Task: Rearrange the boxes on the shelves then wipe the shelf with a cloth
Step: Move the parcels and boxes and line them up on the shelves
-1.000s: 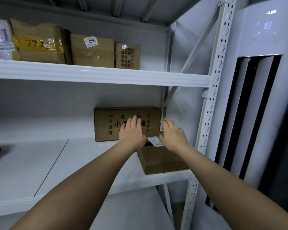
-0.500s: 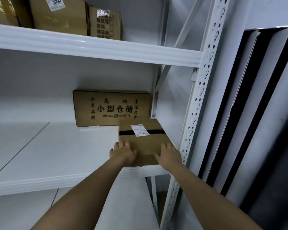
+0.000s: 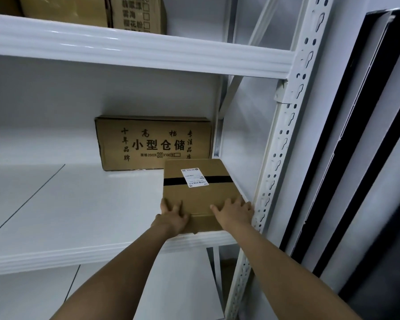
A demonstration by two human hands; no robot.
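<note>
A small cardboard box with a black tape band and a white label lies flat at the right end of the white middle shelf, its near end at the shelf's front edge. My left hand holds its near left corner, fingers over the top edge. My right hand holds the near right corner the same way. Behind it a larger cardboard box printed with black characters stands upright against the back wall.
The upper shelf carries more cardboard boxes, cut off at the top. A white perforated upright post stands just right of the small box. A lower shelf shows below. A white and black panel stands at the right.
A second ago both hands rested on the far end of the small box near the printed box. They have since come back to its near corners, and my view has moved closer and tilted up.
</note>
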